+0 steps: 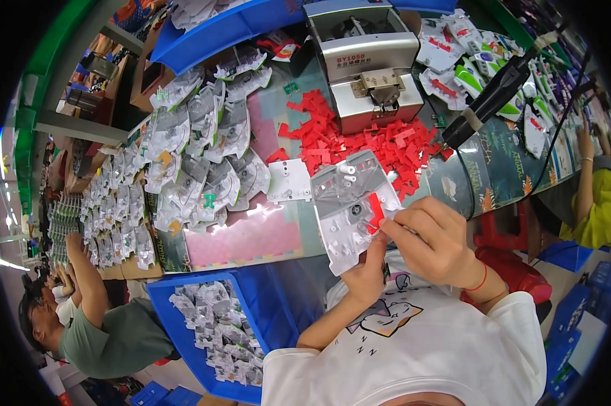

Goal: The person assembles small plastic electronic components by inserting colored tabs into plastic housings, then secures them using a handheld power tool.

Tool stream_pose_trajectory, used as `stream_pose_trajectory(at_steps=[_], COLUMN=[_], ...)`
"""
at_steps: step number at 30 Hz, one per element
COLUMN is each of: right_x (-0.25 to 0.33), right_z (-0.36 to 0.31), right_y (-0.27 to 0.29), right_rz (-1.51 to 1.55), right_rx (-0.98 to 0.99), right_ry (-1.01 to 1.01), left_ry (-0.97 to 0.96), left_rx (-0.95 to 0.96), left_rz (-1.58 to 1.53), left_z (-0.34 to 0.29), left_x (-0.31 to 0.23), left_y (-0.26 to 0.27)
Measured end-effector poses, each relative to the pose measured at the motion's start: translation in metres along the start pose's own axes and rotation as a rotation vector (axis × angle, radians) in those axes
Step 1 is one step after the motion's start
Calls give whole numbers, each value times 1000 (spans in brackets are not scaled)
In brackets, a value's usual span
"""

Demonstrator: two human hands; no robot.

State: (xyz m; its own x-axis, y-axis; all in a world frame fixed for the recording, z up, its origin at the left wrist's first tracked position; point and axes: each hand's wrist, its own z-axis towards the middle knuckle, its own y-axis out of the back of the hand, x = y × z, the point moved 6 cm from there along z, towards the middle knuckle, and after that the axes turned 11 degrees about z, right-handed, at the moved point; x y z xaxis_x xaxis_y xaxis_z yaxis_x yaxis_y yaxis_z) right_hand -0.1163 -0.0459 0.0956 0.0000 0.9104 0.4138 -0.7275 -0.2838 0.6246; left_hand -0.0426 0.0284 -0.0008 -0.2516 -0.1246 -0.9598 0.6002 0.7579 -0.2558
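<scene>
A white and grey plastic housing (339,218), with posts and a round boss inside, is tilted up over the front edge of the table. My left hand (367,274) grips its lower end, the thumb along the near side. Set against the housing's right side is an angled red plastic piece (375,208). My right hand (435,242) pinches the lower end of that piece between thumb and fingertips. Past the housing lies a heap of similar red pieces (401,143). A flat white plate-like part (288,181) rests just left of the housing.
A silver box-shaped machine (367,64) stands behind the red heap. A black electric screwdriver (491,98) hangs at the right with its cable. Stacked housings (214,169) cover the left; assembled ones (485,64) lie far right. A blue bin (158,304) stands below. Co-workers sit at both sides.
</scene>
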Motion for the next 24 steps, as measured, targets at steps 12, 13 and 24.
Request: stream_pose_trajectory(at_steps=[12,13,24], right_x=[2,1,8], right_z=[5,5,-14], right_y=[-8,-10,-46], right_rz=[56,85,145], right_rx=[51,85,276], right_ry=[16,0,-79], left_ry=[-30,-32,-95], left_rx=[93,74,-108], left_rz=[158,85,196], left_z=[-2,-2,9], left_x=[10,11,9], left_y=[5,8,50])
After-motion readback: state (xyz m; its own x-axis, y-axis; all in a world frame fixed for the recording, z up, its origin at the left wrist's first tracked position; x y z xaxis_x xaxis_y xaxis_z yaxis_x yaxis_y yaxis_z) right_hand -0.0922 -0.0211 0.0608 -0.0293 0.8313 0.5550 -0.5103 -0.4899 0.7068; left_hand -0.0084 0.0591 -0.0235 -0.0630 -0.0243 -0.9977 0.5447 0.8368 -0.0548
